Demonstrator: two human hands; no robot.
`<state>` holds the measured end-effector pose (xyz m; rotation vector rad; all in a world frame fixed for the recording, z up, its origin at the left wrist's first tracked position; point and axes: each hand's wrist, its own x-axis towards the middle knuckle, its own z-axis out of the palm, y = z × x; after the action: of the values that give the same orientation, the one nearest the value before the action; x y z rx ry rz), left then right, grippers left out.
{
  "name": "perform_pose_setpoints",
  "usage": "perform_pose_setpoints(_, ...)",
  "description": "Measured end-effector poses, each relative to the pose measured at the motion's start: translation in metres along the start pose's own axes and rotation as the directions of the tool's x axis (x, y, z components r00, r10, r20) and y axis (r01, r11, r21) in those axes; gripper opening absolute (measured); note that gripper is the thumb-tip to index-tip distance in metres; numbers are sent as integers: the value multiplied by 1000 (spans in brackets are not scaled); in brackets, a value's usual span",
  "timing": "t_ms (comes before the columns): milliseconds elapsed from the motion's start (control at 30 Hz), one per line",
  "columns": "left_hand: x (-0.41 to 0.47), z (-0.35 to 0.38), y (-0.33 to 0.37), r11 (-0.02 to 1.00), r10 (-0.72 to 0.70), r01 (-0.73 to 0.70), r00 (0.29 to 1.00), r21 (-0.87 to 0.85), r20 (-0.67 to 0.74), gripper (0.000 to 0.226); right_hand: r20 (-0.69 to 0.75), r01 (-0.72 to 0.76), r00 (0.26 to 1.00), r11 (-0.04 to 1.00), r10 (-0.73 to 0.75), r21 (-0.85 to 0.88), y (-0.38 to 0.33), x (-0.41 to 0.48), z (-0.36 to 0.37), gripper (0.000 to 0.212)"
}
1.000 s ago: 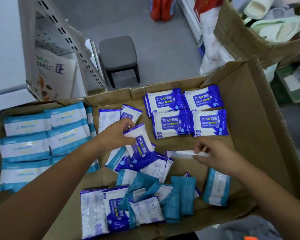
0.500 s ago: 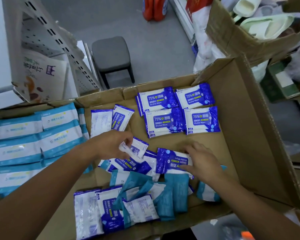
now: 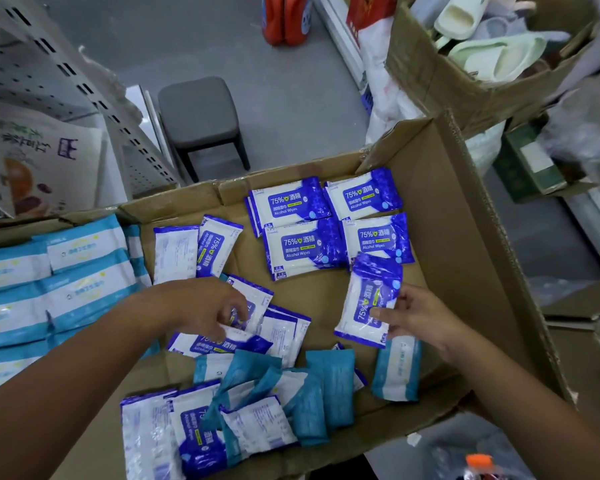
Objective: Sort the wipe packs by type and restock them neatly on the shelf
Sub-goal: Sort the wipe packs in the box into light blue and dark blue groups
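Note:
An open cardboard box (image 3: 465, 209) holds wipe packs. Several dark-blue alcohol wipe packs (image 3: 302, 251) lie in tidy rows at its far side. My right hand (image 3: 420, 317) pinches one dark-blue alcohol pack (image 3: 368, 299) just below those rows. My left hand (image 3: 205, 310) reaches into a loose heap of dark-blue packs (image 3: 281, 327), fingers curled on one of them. Teal wipe packs (image 3: 312, 400) lie jumbled at the box's near edge. Light-blue striped packs (image 3: 70, 289) lie sorted in rows at the left.
A grey stool (image 3: 201, 116) stands on the floor beyond the box. A perforated metal shelf panel (image 3: 49, 74) leans at upper left. Another carton with slippers (image 3: 478, 46) sits at upper right. Orange bottles (image 3: 284, 19) stand at the far floor.
My right hand has picked a dark-blue pack out of the heap and lifted it toward the sorted rows. My left hand has stayed in the loose heap, shifting slightly.

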<state>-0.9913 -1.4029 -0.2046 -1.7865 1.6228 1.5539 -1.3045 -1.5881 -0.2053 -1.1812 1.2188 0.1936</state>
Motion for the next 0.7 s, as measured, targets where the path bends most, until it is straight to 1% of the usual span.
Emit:
perform_pose_setpoints(33, -1, -2, 0, 1000, -1, 1, 1000, -4, 7, 35, -42, -26, 999, 994, 30, 102, 4, -3, -1, 31)
perform_pose_setpoints(100, -5, -7, -2, 1000, 9, -9, 999, -3, -36, 32, -121, -61, 988, 964, 95, 260, 15, -8, 0, 30)
perform_pose_setpoints(200, -8, -14, -2, 996, 27, -42, 986, -84, -167, 24, -170, -89, 970, 905, 173, 416, 28, -12, 5, 25)
perform_pose_setpoints(300, -6, -17, 9, 967, 7, -84, 952, -240, -306, 22, -186, -87, 959, 850, 212, 519, 37, -10, 9, 20)
perform_pose_setpoints(400, 0, -17, 23, 945, 14, -126, 937, -300, -349, 30, -227, -98, 931, 795, 286, 598, 36, -4, 12, 19)
perform_pose_setpoints(433, 3, -16, 27, 938, 15, -134, 937, -320, -348, 28, -242, -119, 919, 802, 313, 585, 35, -3, 14, 19)
perform_pose_setpoints(467, 6, -14, 31, 927, 14, -142, 939, -349, -344, 24, -259, -159, 906, 835, 336, 527, 33, -3, 15, 20)
perform_pose_setpoints(500, 8, -13, 34, 915, 5, -140, 941, -379, -337, 25, -275, -219, 897, 887, 347, 406, 31, -4, 15, 25)
perform_pose_setpoints(533, 10, -12, 37, 908, -6, -134, 944, -397, -331, 28, -280, -284, 897, 931, 342, 230, 30, -5, 15, 33)
perform_pose_setpoints(567, 11, -11, 40, 908, -11, -124, 948, -399, -319, 28, -270, -331, 906, 943, 326, 28, 29, -7, 15, 41)
perform_pose_setpoints(600, 13, -10, 41, 910, -10, -120, 950, -396, -312, 27, -257, -342, 921, 924, 294, -170, 28, -10, 14, 45)
perform_pose_setpoints(633, 13, -9, 43, 911, -7, -122, 950, -395, -311, 26, -257, -310, 940, 879, 225, -363, 27, -11, 12, 46)
perform_pose_setpoints(667, 14, -8, 43, 910, -5, -124, 950, -394, -311, 26, -269, -243, 957, 806, 109, -539, 26, -11, 10, 44)
perform_pose_setpoints(700, 13, -8, 44, 912, -1, -129, 949, -390, -314, 26, -270, -154, 961, 707, -54, -690, 23, -9, 6, 39)
